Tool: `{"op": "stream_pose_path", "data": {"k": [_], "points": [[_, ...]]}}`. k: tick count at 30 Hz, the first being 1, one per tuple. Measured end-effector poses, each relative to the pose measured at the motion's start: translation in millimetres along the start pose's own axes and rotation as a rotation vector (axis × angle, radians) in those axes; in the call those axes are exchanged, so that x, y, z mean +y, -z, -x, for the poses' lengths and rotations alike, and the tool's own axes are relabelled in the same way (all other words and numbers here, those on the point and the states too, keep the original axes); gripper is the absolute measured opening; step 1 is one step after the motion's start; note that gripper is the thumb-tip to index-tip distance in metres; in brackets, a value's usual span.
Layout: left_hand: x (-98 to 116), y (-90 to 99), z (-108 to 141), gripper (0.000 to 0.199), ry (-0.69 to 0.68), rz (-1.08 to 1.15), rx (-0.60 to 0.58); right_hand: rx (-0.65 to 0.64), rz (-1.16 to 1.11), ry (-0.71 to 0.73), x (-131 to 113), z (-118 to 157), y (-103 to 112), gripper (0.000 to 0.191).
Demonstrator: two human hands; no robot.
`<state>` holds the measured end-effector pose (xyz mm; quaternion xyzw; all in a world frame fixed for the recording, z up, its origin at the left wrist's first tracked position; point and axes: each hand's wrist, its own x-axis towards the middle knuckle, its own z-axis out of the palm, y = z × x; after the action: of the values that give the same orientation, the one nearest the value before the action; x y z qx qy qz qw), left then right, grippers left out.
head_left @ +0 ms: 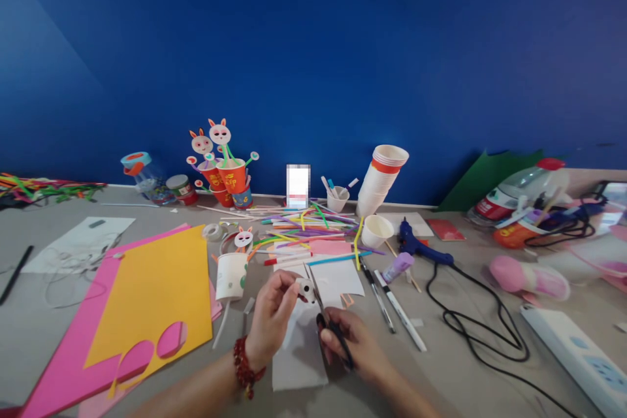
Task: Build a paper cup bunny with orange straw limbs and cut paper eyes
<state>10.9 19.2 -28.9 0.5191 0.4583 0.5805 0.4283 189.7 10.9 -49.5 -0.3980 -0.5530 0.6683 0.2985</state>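
Between thumb and fingers my left hand pinches a small white paper cutout with a black dot on it. My right hand grips a pair of black-handled scissors, fingers wrapped about the handles. The scissors' blades point up and away, right beside the cutout's right edge; whether they touch it I cannot tell. Beneath both hands lies white paper. Left of my left hand stands a paper cup with a small rabbit face above it.
Yellow card with cut holes lies over pink card at left. Pens, a purple glue stick, and a blue glue gun with a looped black cable are at right. Stacked cups lean behind several colourful straws and sticks.
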Motion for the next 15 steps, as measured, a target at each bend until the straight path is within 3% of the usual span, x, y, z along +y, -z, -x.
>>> {"op": "stream_pose_path", "data": {"k": [15], "points": [[-4.3,-2.8,2.7,0.031,0.020,0.050,0.015,-0.002,0.042,0.036,8.8,-2.9,2.0,0.066]]}}
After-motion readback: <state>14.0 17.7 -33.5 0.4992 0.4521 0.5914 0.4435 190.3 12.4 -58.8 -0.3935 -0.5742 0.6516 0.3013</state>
